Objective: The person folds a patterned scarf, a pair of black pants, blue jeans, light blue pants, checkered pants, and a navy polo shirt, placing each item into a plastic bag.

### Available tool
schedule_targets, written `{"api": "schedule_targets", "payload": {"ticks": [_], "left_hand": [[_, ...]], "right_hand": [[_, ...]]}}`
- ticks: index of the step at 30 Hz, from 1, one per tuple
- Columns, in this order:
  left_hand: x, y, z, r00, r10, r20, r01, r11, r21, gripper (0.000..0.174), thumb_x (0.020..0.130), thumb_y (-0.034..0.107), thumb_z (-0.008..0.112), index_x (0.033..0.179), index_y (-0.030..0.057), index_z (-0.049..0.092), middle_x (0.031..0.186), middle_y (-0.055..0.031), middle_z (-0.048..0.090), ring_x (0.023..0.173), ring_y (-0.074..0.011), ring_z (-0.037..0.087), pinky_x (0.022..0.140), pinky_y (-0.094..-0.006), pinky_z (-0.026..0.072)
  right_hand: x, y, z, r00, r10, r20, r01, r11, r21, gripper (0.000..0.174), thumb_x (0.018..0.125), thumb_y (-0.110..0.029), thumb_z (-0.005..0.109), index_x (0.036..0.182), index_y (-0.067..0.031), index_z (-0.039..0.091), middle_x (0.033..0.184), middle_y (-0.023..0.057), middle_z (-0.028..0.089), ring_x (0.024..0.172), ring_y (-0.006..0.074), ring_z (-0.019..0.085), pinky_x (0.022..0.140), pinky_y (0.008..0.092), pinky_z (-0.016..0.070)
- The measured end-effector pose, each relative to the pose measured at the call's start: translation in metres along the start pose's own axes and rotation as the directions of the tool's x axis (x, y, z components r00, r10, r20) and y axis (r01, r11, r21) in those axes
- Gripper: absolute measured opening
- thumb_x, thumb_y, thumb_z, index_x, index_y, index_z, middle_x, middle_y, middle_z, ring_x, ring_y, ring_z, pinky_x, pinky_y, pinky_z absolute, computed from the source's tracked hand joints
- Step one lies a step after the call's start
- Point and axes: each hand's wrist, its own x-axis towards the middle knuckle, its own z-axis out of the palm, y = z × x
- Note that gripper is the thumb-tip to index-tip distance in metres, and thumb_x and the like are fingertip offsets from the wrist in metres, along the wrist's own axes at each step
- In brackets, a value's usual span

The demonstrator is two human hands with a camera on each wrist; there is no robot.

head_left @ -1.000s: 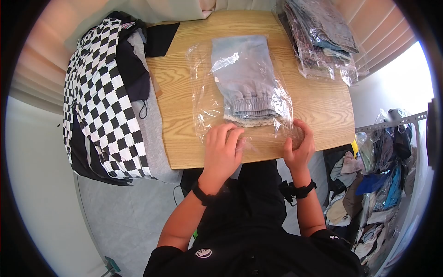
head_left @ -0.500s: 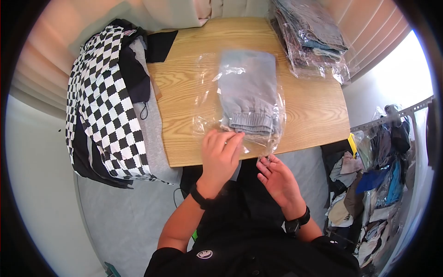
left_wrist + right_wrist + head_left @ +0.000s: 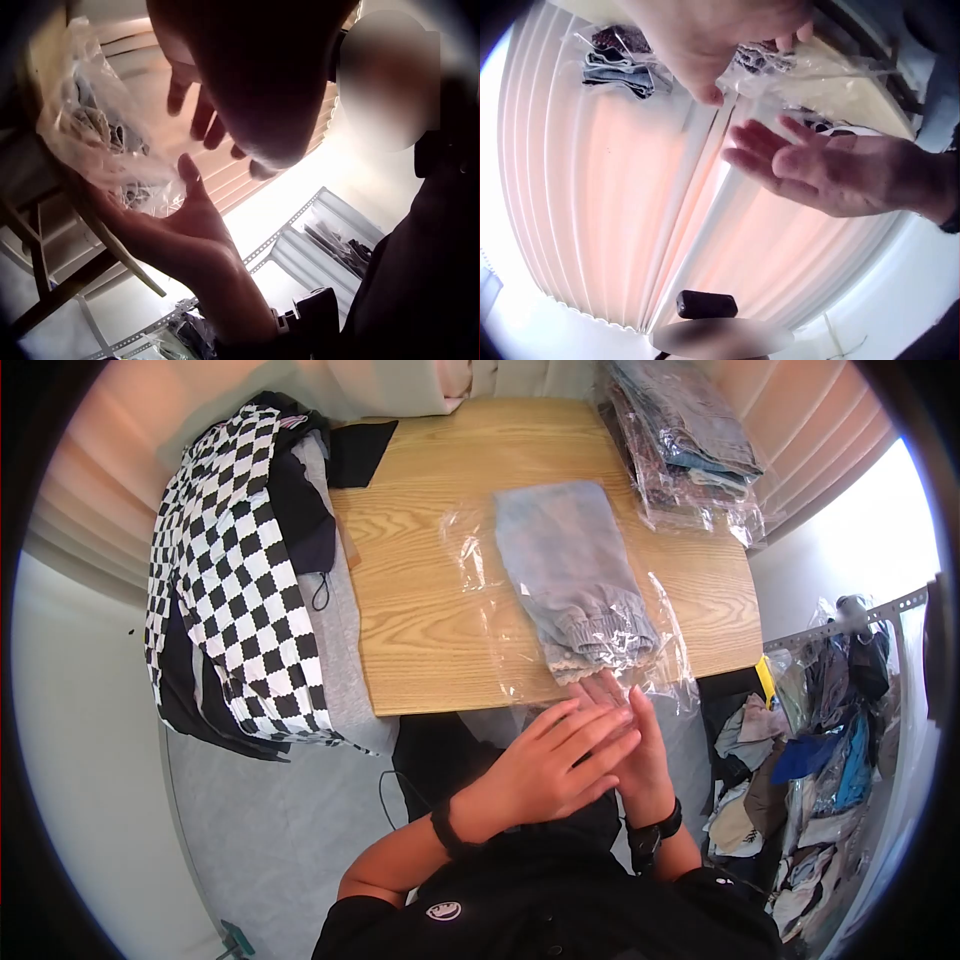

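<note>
At the table's near edge (image 3: 430,705), the straight-fingered right hand (image 3: 645,760) is supporting the clear garment bag (image 3: 575,590), presumably steadying its overhang, the spread left hand (image 3: 545,765) hovering empty.

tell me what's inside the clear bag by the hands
The clear bag holds a folded pale-blue garment, gathered near one end. Its underside and inner folds are covered, so unseen.

"Any room for a hand?"
"2 bare strips of table (image 3: 420,590), either side of the bagged garment (image 3: 570,565)."
"Obstacles?"
"Checkered pile (image 3: 235,560) left, bagged stack (image 3: 685,440) far right; at the near edge, the left hand (image 3: 545,760) overlaps the right hand (image 3: 647,765) in the head view."
</note>
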Motion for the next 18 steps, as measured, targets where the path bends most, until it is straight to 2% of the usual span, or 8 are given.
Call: {"api": "schedule_targets", "payload": {"ticks": [3,4,5,8,10,13,17,18], "left_hand": [[0.0,-0.008,-0.01,0.997,0.045,-0.06,-0.048,0.997,-0.058,0.042,0.086,0.027,0.061,0.124,0.0081,0.057,0.128,-0.0145,0.052,0.12,-0.0304,0.05,0.102,-0.0462,0.0375],[0.0,-0.012,-0.012,0.994,0.04,-0.102,-0.046,0.997,-0.057,0.044,0.087,0.03,0.06,0.125,0.0086,0.056,0.13,-0.0154,0.051,0.122,-0.032,0.049,0.104,-0.0484,0.0356],[0.001,-0.018,-0.015,0.994,0.04,-0.101,-0.046,0.997,-0.06,0.044,0.087,0.03,0.06,0.125,0.0086,0.056,0.13,-0.0154,0.051,0.122,-0.032,0.049,0.104,-0.0484,0.0356],[0.005,-0.038,-0.023,0.988,-0.098,-0.12,0.104,0.993,0.047,0.048,0.089,0.033,0.058,0.128,0.006,0.052,0.134,-0.0185,0.046,0.124,-0.0374,0.046,0.104,-0.0528,0.032],[0.015,-0.049,-0.026,0.981,-0.166,-0.102,0.177,0.978,0.114,0.05,0.089,0.033,0.057,0.13,0.005,0.05,0.137,-0.0197,0.042,0.126,-0.0386,0.042,0.105,-0.0531,0.0307],[0.024,-0.066,-0.031,0.96,-0.28,-0.006,0.274,0.935,0.226,0.058,0.089,0.036,0.057,0.135,0.003,0.043,0.144,-0.0222,0.031,0.132,-0.0409,0.031,0.107,-0.0536,0.0254],[0.017,-0.092,-0.024,0.932,-0.357,0.058,0.314,0.878,0.36,0.064,0.087,0.043,0.058,0.135,0.0033,0.043,0.144,-0.0223,0.031,0.134,-0.0388,0.027,0.109,-0.0531,0.0203],[0.013,-0.096,-0.021,0.917,-0.392,0.08,0.336,0.863,0.376,0.065,0.086,0.044,0.059,0.134,0.0035,0.043,0.144,-0.0218,0.032,0.135,-0.0381,0.027,0.109,-0.053,0.0198]], "right_hand": [[0.011,-0.007,-0.005,0.999,0.033,-0.007,-0.033,0.999,-0.019,0.039,0.094,-0.032,0.05,0.121,-0.0028,0.049,0.13,0.0167,0.05,0.123,0.0287,0.046,0.105,0.0437,0.0348],[0.01,-0.01,-0.002,0.998,0.038,-0.05,-0.038,0.999,0.004,0.029,0.093,-0.026,0.054,0.113,-0.0041,0.053,0.122,0.0146,0.057,0.112,0.0261,0.055,0.098,0.0413,0.0425],[0.01,-0.011,-0.007,0.998,0.037,-0.052,-0.037,0.999,0.004,0.029,0.093,-0.026,0.054,0.113,-0.0041,0.053,0.122,0.0146,0.057,0.112,0.0261,0.055,0.098,0.0413,0.0425],[0.006,-0.013,-0.017,0.984,0.113,-0.141,-0.105,0.993,0.06,0.026,0.089,-0.016,0.059,0.11,-0.0028,0.053,0.117,0.0151,0.058,0.101,0.0242,0.059,0.089,0.0386,0.0488],[-0.006,-0.017,-0.006,0.969,0.052,-0.242,-0.083,0.989,-0.119,0.027,0.084,-0.009,0.062,0.107,-0.0016,0.052,0.11,0.0148,0.06,0.09,0.0226,0.061,0.078,0.0376,0.0526],[-0.016,-0.019,-0.03,0.976,0.125,-0.18,-0.167,0.956,-0.242,0.031,0.081,-0.008,0.063,0.108,-0.0009,0.05,0.108,0.0152,0.06,0.084,0.0228,0.062,0.074,0.0388,0.0532],[-0.027,-0.021,-0.042,0.962,0.215,-0.167,-0.249,0.943,-0.221,0.043,0.085,-0.018,0.062,0.12,-0.0012,0.046,0.107,0.0113,0.06,0.083,0.0219,0.063,0.071,0.0374,0.0535],[-0.029,-0.019,-0.05,0.963,0.219,-0.156,-0.249,0.944,-0.218,0.047,0.087,-0.026,0.061,0.124,-0.0016,0.045,0.106,0.0088,0.06,0.085,0.0216,0.063,0.071,0.0353,0.0533]]}}
